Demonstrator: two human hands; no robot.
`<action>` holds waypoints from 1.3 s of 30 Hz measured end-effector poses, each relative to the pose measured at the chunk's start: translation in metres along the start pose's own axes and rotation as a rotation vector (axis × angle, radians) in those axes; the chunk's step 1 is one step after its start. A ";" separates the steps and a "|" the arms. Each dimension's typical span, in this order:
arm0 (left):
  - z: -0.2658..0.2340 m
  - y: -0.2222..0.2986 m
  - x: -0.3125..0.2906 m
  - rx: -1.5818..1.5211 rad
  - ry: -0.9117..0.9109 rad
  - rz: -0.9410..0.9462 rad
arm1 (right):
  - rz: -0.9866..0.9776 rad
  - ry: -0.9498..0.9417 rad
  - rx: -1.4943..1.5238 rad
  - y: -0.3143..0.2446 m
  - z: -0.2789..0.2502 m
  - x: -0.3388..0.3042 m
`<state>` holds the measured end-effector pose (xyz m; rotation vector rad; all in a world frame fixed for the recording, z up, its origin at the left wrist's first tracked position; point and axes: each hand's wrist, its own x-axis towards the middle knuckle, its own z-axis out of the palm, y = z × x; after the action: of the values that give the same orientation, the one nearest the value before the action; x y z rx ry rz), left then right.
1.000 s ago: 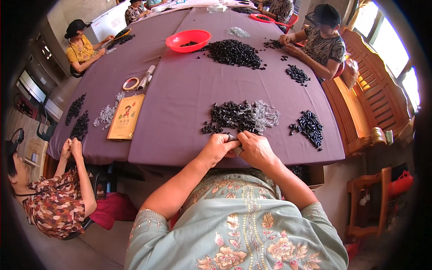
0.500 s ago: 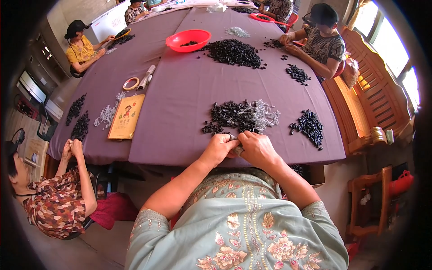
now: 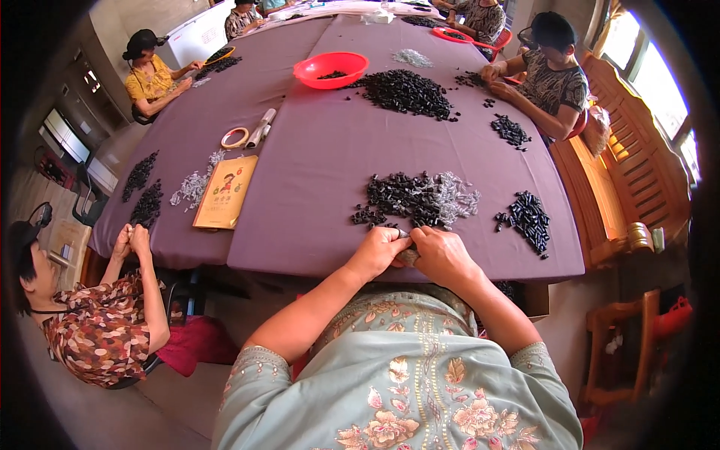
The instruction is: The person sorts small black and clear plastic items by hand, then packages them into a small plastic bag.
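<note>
Left hand and right hand meet closed, what they pinch unclear, and slack grip could lose it among black pieces.

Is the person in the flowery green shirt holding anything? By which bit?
I can't tell. The left grip and right grip are close together; a greyish bit shows between them, but too little to tell what it is or whether it's held.

Wall: plain, greyish. White chest stands near it. Floor: grey. Slatted wooden bench sits below bright windows at right; yellowish curtain hangs alongside. Daylight enters there. Purple cloth covers the long table.
</note>
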<state>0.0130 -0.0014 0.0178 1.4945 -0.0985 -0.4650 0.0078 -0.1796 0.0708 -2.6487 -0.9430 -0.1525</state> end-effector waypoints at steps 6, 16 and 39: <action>-0.001 0.004 -0.001 0.033 0.009 0.004 | -0.010 -0.055 -0.065 0.002 0.004 0.001; -0.004 0.006 -0.002 -0.135 0.007 -0.027 | -0.009 -0.023 -0.065 -0.001 0.008 0.005; 0.001 0.011 -0.013 -0.278 0.089 0.134 | 0.018 0.154 0.336 -0.003 0.009 0.010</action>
<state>0.0034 0.0019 0.0312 1.2249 -0.0608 -0.2903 0.0136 -0.1680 0.0654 -2.3010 -0.8148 -0.1741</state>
